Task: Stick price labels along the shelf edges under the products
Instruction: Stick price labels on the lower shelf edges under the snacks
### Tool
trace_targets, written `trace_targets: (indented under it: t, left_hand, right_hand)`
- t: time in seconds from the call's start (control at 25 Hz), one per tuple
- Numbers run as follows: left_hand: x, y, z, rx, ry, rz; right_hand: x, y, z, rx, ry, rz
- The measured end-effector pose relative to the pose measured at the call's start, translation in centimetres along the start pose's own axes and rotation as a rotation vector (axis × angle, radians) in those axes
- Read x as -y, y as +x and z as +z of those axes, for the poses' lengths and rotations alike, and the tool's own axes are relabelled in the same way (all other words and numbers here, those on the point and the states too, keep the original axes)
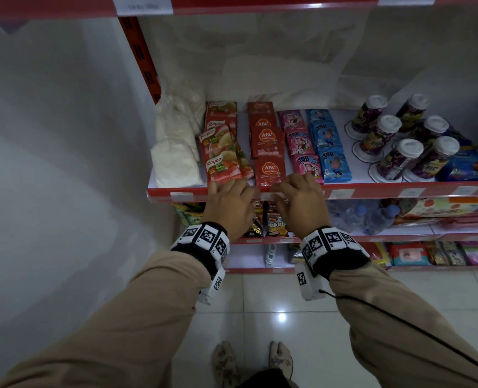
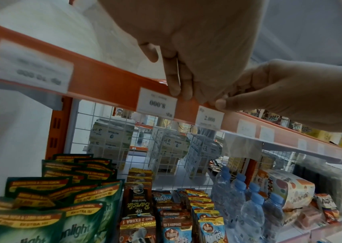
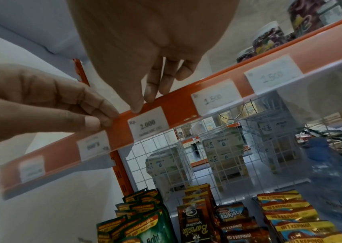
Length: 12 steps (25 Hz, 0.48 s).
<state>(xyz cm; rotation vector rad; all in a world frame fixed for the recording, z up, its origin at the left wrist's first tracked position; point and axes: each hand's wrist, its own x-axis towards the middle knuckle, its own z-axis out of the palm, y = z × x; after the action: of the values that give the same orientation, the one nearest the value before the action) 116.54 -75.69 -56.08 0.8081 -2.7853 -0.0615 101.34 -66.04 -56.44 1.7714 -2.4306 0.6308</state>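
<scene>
Both my hands are at the red shelf edge (image 1: 377,193), below the Royco sachets (image 1: 221,166) and ABC sachets (image 1: 270,170). My right hand (image 3: 143,105) pinches the top left corner of the white "2.000" price label (image 3: 148,122), which sits in the strip; its thumb (image 2: 221,104) lies on the front. My left hand (image 2: 178,92) grips the strip's top rim at the upper right corner of the "8.000" label (image 2: 157,103). In the head view, left hand (image 1: 226,189) and right hand (image 1: 296,186) sit side by side with a sliver of label (image 1: 268,195) between them.
More labels (image 3: 215,97) line the strip to the right. White powder bags (image 1: 176,152), Top sachets (image 1: 334,163) and lidded cups (image 1: 405,152) fill this shelf. Below are Malkist packs (image 1: 275,224) and water bottles (image 1: 372,217). A white wall (image 1: 64,135) is at the left.
</scene>
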Motion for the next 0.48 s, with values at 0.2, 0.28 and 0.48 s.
trace_targets:
  t: [0.2, 0.28, 0.48]
  left_hand:
    - [3.1, -1.7, -0.8, -0.047, 0.013, -0.020]
    - [4.0, -2.5, -1.0, -0.026, 0.023, -0.031]
    - [4.4, -3.1, -0.8, 0.055, 0.045, -0.058]
  right_hand:
    - [3.0, 1.0, 0.5, 0.065, -0.044, -0.069]
    - [4.2, 1.1, 0.8, 0.075, -0.057, -0.081]
    - [5.1, 1.0, 1.6, -0.013, -0.002, -0.141]
